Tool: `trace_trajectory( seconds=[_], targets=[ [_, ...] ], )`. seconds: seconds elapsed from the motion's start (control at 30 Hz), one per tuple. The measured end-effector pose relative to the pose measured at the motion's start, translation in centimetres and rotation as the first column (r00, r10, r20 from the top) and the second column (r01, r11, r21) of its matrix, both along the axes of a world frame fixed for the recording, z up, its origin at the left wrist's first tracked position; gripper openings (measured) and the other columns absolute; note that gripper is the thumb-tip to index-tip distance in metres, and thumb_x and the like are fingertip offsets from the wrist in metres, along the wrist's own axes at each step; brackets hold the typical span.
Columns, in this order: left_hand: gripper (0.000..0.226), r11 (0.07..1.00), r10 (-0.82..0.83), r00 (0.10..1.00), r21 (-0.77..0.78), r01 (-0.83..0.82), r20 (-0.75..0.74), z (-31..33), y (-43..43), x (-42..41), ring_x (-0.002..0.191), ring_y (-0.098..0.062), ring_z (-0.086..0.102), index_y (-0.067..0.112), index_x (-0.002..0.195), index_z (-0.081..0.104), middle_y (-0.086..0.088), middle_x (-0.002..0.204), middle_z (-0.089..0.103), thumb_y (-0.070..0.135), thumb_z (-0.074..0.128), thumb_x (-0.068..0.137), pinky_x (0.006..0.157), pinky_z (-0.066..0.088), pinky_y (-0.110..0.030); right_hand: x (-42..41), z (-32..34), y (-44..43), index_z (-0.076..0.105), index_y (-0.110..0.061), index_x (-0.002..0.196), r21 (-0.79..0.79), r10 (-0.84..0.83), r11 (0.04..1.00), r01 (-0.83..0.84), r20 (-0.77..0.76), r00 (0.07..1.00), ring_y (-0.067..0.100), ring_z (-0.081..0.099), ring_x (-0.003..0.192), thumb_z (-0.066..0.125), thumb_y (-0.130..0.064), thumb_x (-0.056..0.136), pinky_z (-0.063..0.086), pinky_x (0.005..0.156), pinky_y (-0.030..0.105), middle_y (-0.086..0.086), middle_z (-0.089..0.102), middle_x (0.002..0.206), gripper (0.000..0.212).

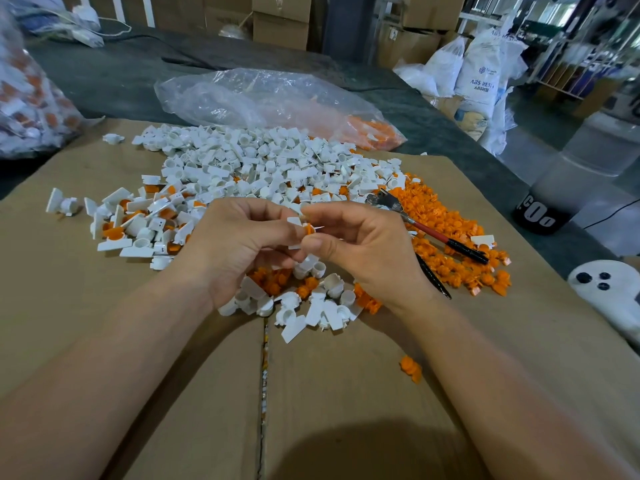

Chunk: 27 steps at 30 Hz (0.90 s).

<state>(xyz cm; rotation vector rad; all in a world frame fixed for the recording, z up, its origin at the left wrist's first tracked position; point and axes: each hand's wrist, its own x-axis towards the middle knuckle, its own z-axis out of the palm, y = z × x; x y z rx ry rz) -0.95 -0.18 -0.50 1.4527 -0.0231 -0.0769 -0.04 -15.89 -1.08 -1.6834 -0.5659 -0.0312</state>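
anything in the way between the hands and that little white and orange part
Nothing visible. The left hand and the right hand both already pinch the white and orange part at their fingertips, above the loose parts on the cardboard. The red-handled tool lies off to the right, clear of them.

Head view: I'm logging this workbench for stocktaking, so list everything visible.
white parts: many, white, heap mid-cardboard
orange caps: many, orange, heap right of them
held piece: one, white and orange, between both hands
hand tool: one, red and black, on orange caps
clear bag: one, transparent, behind the heap
cardboard sheet: one, brown, under everything
white device: one, black buttons, right edge
sacks: several, white, far right
left hand: one, pinching held piece
right hand: one, pinching held piece
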Motion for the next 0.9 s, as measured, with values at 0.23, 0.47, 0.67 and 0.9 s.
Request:
trace_trajectory(
  seconds=[0.23,0.47,0.67,0.9],
  targets=[
    [0.013,1.0,-0.022,1.0,0.013,0.021,0.014,0.0,-0.04,-0.06,0.049,-0.015,0.064,0.011,0.056,0.07,-0.008,0.055,0.065,0.014,0.074,0.044,0.045,0.049,-0.017,0.15,0.2,-0.18,0.064,-0.008,0.104,0.008,-0.003,1.0,0.003,0.002,1.0,0.008,0.068,0.077,0.068,0.002,0.074,0.053,0.069,0.017,0.006,0.072,0.087,0.032],
    [0.007,0.999,0.007,0.999,0.044,-0.008,0.041,-0.18,-0.24,-0.17,0.048,-0.014,0.062,0.013,0.055,0.07,-0.007,0.054,0.064,0.01,0.074,0.05,0.044,0.047,-0.018,0.05,0.12,-0.08,0.066,-0.013,0.096,0.003,-0.033,0.999,0.033,0.025,0.999,0.007,0.067,0.073,0.07,0.001,0.072,0.053,0.067,0.018,0.0,0.068,0.078,0.028],
    [0.009,1.0,-0.023,1.0,-0.008,0.023,-0.012,-0.03,-0.08,-0.04,0.045,-0.014,0.061,0.011,0.051,0.068,-0.009,0.053,0.063,0.003,0.07,0.055,0.041,0.047,-0.016,-0.08,0.4,-0.23,0.066,-0.013,0.096,-0.009,0.049,0.999,-0.048,0.038,0.998,0.017,0.069,0.077,0.071,0.001,0.069,0.055,0.074,0.025,0.009,0.071,0.085,0.031],
    [0.02,0.999,-0.042,0.997,-0.035,0.04,-0.07,0.08,0.02,-0.01,0.046,-0.015,0.063,0.0,0.068,0.065,-0.012,0.057,0.066,0.006,0.07,0.05,0.041,0.049,-0.016,0.11,0.1,-0.31,0.066,-0.002,0.1,-0.089,-0.048,0.995,0.052,0.044,0.998,0.02,0.068,0.084,0.067,0.01,0.073,0.055,0.077,0.025,0.012,0.069,0.089,0.029]
  ],
)
